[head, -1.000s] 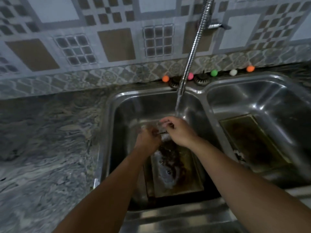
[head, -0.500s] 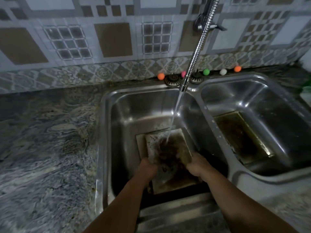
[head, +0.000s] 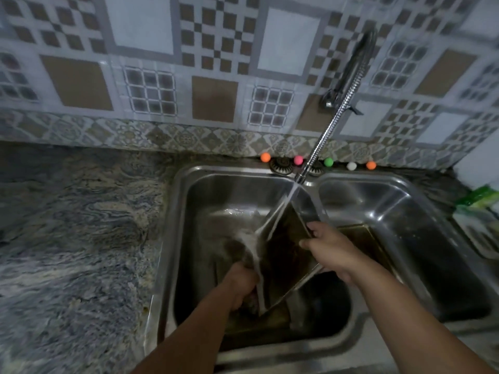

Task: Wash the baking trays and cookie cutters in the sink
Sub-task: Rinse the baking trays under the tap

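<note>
You hold dark stained rectangular metal baking tray (head: 286, 255) tilted in left steel sink basin (head: 205, 201); left hand (head: 243, 284) fingers curled on 7 o'clock edge, right hand (head: 326, 247) clamped at 3 o'clock; wet tray may slip, stream from 12 o'clock may splash out

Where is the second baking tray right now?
In the head view, the dark stained baking tray lies flat in the right steel basin, right of the right hand.

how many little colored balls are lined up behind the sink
5, in a row along the back rim: orange, pink, green, white, orange. The faucet could hide another.
</note>
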